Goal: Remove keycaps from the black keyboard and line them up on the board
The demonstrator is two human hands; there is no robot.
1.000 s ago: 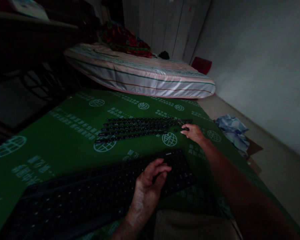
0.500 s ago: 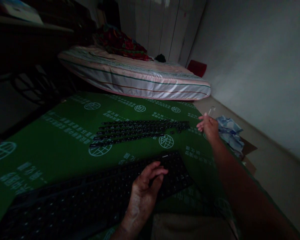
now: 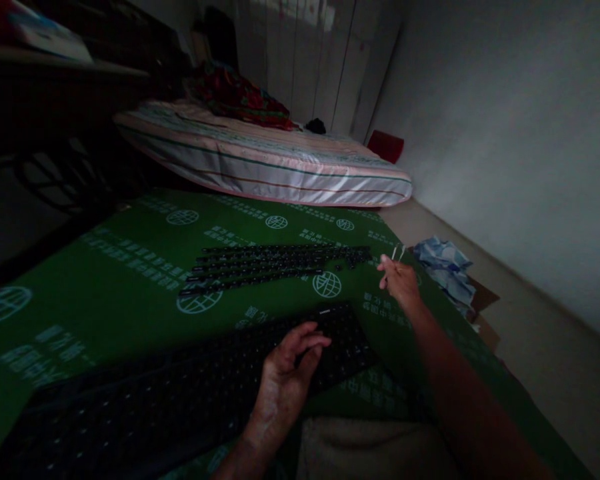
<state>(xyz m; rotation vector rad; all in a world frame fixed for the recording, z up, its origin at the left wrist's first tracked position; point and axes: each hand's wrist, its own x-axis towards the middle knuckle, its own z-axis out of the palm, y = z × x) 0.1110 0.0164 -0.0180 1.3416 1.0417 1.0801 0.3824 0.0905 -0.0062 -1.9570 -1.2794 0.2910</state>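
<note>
From my distant seat I'm seeing the green tabletop (image 3: pixel 100 307) spreading beneath everything, with the keyboard (image 3: pixel 145 387) lying slantwise along its near side, probably for easy reach. Beyond it, what look like black keycaps (image 3: pixel 260 265) are lying in near-parallel rows, apparently to keep their order, a looser cluster bunching at the right end. The left hand (image 3: pixel 290 373) is hanging over the keyboard's right part, fingers curling and a narrow gap showing by the thumb — perhaps guarding that end, though I'm not able to tell whether it's touching. The right hand (image 3: pixel 400 283), just right of the cluster, is gripping a thin two-pronged tool (image 3: pixel 397 253), prongs pointing far and upward, maybe to free the fingertips. For room, the bed (image 3: pixel 270 167) is bounding the far edge, the tabletop's right edge is running near the right hand, and a green strip is separating keyboard from rows — leaving space for moving.
</note>
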